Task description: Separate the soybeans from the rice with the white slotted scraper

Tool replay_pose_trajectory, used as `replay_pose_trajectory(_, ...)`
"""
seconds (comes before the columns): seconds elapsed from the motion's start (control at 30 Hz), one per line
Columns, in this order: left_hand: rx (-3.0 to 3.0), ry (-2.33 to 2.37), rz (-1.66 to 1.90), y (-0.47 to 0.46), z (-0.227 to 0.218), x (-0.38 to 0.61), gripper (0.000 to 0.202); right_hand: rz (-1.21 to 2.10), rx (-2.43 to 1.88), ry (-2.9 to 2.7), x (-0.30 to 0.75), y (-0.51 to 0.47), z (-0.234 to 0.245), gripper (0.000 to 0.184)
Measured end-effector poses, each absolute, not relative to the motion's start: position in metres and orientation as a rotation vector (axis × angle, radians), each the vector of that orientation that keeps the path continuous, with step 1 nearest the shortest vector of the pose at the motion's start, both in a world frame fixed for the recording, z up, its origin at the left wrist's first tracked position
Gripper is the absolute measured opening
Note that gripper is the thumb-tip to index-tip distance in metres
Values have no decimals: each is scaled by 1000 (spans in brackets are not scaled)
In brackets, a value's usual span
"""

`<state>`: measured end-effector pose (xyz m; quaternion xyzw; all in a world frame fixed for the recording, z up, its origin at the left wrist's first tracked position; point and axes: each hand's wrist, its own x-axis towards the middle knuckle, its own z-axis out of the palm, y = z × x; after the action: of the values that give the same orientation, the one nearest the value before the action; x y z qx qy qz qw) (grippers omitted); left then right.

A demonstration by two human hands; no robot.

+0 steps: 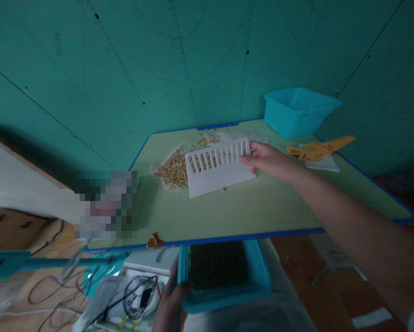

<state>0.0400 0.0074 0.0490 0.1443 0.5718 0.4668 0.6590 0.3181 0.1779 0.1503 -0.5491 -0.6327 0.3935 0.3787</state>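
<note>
My right hand (262, 159) is closed on the right end of a white slotted plastic board (220, 177), thumb on top. The board is tilted over the table, its slots along the far side. Tan round beans (172, 170), with fine whitish grains around them, lie spread to its left and behind it, and show through several slots. One loose bean (224, 188) lies by its near edge. My left hand (174, 297) grips the left rim of a blue plastic basin (224, 299) at my lap, below the table edge. A dark granular mass fills much of the basin.
A second blue basin (297, 115) stands at the table's (262, 212) back right, beside an orange cloth (319, 148) on something white. A blurred-out object (106, 207) is at the left edge. Cables and a white box (137, 295) lie below. A green wall (207, 60) rises behind.
</note>
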Motion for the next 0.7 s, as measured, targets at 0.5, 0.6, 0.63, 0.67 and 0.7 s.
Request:
replay_pose_trajectory(0.5, 279, 1188, 1054, 9, 45, 58, 67, 1340, -1367, -1646, 322, 174, 154, 18)
replay_pose_trajectory(0.6, 276, 1159, 973, 15, 35, 62, 66, 1518, -1313, -1677, 323, 169, 156, 19)
replay_pose_trajectory(0.63, 284, 1159, 939, 19, 30, 61, 69, 1590, -1285, -1705, 322, 167, 157, 19)
replay_pose_trajectory(0.67, 290, 1173, 915, 23, 25, 60, 73, 1657, -1257, -1737, 321, 164, 159, 18)
replay_pose_trajectory(0.7, 293, 1200, 882, 27, 19, 57, 77, 1716, -1233, -1769, 320, 161, 160, 17)
